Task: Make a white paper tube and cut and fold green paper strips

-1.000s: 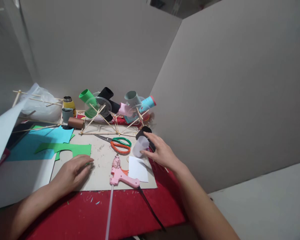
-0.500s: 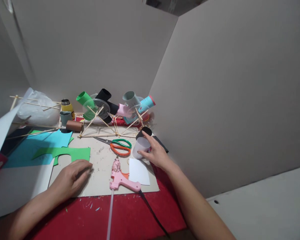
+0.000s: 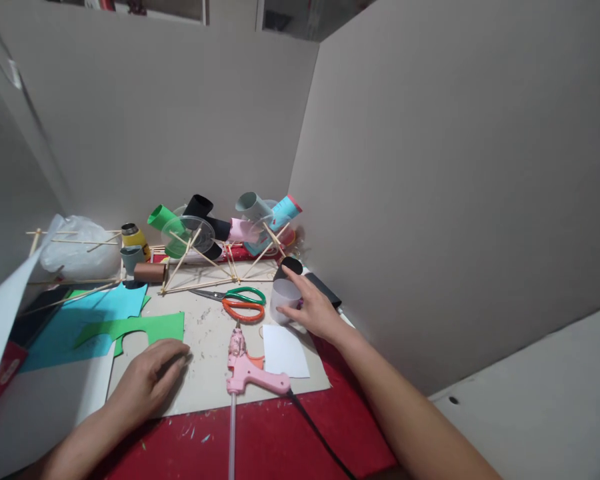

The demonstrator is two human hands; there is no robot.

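Observation:
A whitish cup-like cylinder [image 3: 283, 300] stands on the grey board, open end up. My right hand [image 3: 313, 307] has its thumb on the near side and its fingers round the far side, closed on it. Right behind it is a black paper tube [image 3: 291, 267], close to my fingertips. My left hand [image 3: 153, 373] rests on the board with its fingers loosely curled together; nothing shows in it. Just beyond it lies a cut green sheet [image 3: 165, 327]. Between my hands are a pink glue gun [image 3: 255, 375] and scissors [image 3: 245, 310] with green and orange handles.
A stick frame [image 3: 180, 267] carrying clear discs and coloured tubes stands at the back. White paper [image 3: 285, 353] lies beside the glue gun, whose black cord [image 3: 320, 433] runs off the front. Grey panels [image 3: 430, 167] close in the back and right. A plastic bag [image 3: 80, 247] sits back left.
The camera view has tilted up a little and turned, so the table's things shift in the picture. My hands keep their places, the right one still at the whitish cylinder.

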